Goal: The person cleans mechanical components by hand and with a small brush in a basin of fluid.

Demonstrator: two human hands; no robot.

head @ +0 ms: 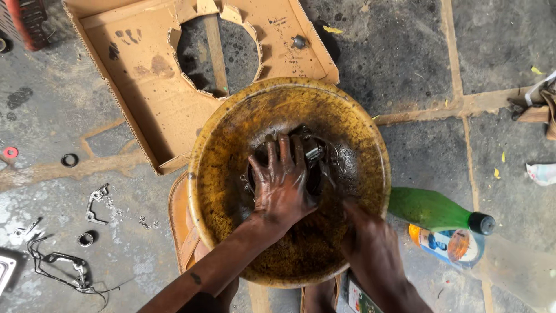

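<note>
A wide yellow bowl (pixel 215 174), stained dark with oily grime, fills the middle of the frame and stands on a concrete floor (pixel 417 64). The left hand (pixel 282 182) lies in the centre of the bowl, palm down, its fingers (pixel 285 149) spread apart and pressed flat on a dark round metal part (pixel 315 159) that sits in the bottom of the bowl in oily liquid. The hand is wet and shiny — it rests on the part rather than gripping it.

The right hand (pixel 370 246) is at the lower right rim of the bowl, blurred. I cannot tell whether its fingers are apart or together, or whether they hold anything.

Just right of the bowl a green bottle (pixel 431 210) with a dark cap lies on its side, and touching it below lies a clear bottle with an orange label (pixel 446 243). Behind the bowl, in the upper left of the frame, lies a flat sheet of brown cardboard (pixel 139 75) with a round hole torn in it; a small metal nut (pixel 299 42) sits on its right part. A tan strap-like thing (pixel 180 223) shows under the bowl's left edge.

On the floor at the left lie small parts, well apart from the bowl — a black ring (pixel 69 160), a red ring (pixel 10 152), a metal bracket (pixel 97 203), a small bearing (pixel 86 238) and a tangle of black wire (pixel 61 266).
</note>
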